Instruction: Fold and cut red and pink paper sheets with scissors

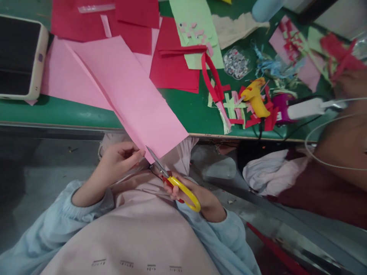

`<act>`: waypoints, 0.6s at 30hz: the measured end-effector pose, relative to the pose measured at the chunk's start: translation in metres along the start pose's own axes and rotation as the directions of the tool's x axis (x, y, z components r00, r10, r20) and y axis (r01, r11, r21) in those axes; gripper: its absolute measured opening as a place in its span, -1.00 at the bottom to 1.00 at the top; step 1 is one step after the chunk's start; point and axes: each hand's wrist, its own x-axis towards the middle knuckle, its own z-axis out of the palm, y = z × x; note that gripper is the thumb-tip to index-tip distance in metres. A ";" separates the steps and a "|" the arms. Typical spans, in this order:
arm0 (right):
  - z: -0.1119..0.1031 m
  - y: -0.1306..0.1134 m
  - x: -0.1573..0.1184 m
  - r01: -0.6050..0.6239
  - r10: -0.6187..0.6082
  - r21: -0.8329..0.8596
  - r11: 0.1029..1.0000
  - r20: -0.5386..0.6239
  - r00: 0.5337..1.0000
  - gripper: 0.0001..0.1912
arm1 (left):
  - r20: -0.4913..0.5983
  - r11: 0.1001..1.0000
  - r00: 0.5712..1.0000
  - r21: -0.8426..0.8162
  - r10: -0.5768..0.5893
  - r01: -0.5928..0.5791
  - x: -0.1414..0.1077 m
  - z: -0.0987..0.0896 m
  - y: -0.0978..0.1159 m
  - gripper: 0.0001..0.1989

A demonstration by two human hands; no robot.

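Observation:
A long pink paper sheet (pixel 134 88) slopes off the table toward me, its lower corner hanging over the edge. My left hand (pixel 119 162) pinches that sheet near its lower left corner. In my right hand (pixel 183 187) is a pair of scissors (pixel 185 193) with yellow and red handles, fingers wrapped round them. The scissor blades point up and left, and they meet the pink paper at its lower corner. How far apart the blades are is hard to make out.
The green table (pixel 94 117) carries red paper (pixel 174 72), a phone (pixel 17 57) at left, a yellow glue gun (pixel 256 97), paper strips (pixel 212 76) and a dish of googly eyes (pixel 236 63). Another person's arm (pixel 344 145) is at right.

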 end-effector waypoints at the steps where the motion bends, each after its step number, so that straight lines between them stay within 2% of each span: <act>1: -0.001 0.001 0.000 -0.007 0.007 -0.003 1.000 -0.004 1.000 -0.53 | 0.001 1.000 1.000 -0.002 -0.002 0.002 0.000 0.000 -0.001 -0.66; 6: -0.004 0.006 0.001 -0.006 0.007 -0.045 0.999 0.016 1.000 -0.49 | 0.020 0.999 1.000 -0.031 -0.006 0.007 -0.001 0.000 -0.003 -0.66; 11: -0.006 0.012 0.001 0.024 -0.026 -0.091 0.996 -0.022 0.999 -0.58 | 0.018 0.999 1.000 -0.039 -0.019 0.020 -0.001 0.001 -0.005 -0.66; 18: -0.006 0.008 -0.003 0.028 -0.033 -0.132 0.991 -0.036 0.999 -0.54 | 0.020 0.999 1.000 -0.030 -0.024 0.025 -0.002 0.001 -0.003 -0.65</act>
